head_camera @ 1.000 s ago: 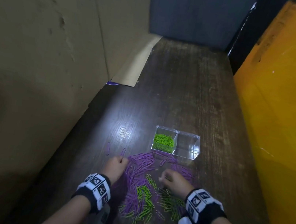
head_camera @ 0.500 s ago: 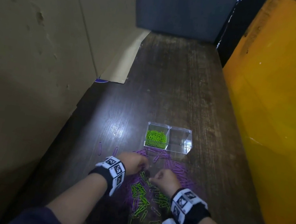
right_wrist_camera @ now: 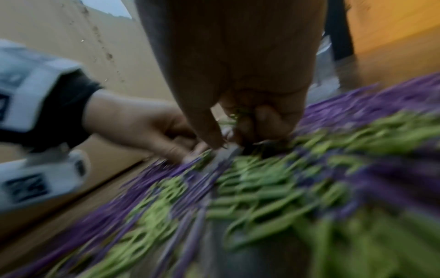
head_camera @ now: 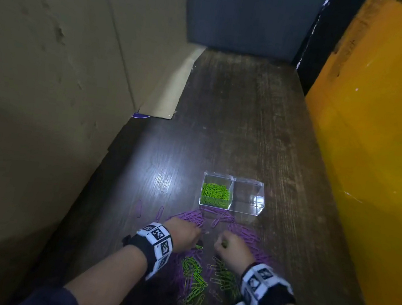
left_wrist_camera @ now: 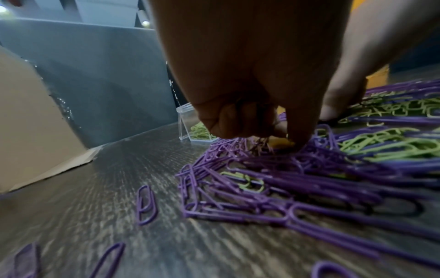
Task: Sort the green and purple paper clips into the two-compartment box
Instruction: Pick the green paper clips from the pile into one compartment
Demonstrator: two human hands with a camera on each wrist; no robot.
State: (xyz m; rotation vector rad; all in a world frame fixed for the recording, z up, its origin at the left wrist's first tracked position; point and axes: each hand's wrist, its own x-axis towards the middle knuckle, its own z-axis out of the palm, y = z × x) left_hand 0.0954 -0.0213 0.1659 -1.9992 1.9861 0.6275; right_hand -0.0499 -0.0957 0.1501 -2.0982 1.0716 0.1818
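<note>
A clear two-compartment box (head_camera: 230, 207) stands on the dark wooden table. Its left half holds green clips (head_camera: 215, 193); its right half (head_camera: 249, 195) shows none. In front of it lie purple clips (head_camera: 191, 218) and, nearer me, loose green clips (head_camera: 193, 272) mixed with purple. My left hand (head_camera: 195, 233) is down on the pile, fingers curled round a bunch of purple clips (left_wrist_camera: 258, 145), its forefinger (left_wrist_camera: 298, 131) touching the heap. My right hand (head_camera: 220, 244), just to its right, has its fingers curled round some green clips (right_wrist_camera: 237, 112); that view is blurred.
A tall cardboard wall (head_camera: 62, 79) runs along the left and a yellow panel (head_camera: 377, 152) along the right. A grey board (head_camera: 244, 12) closes the far end. Two stray purple clips (head_camera: 139, 208) lie left of the pile.
My left hand has moved right from the pile's left edge to its middle, close to the right hand. The right hand has shifted slightly forward. The head view has moved a little.
</note>
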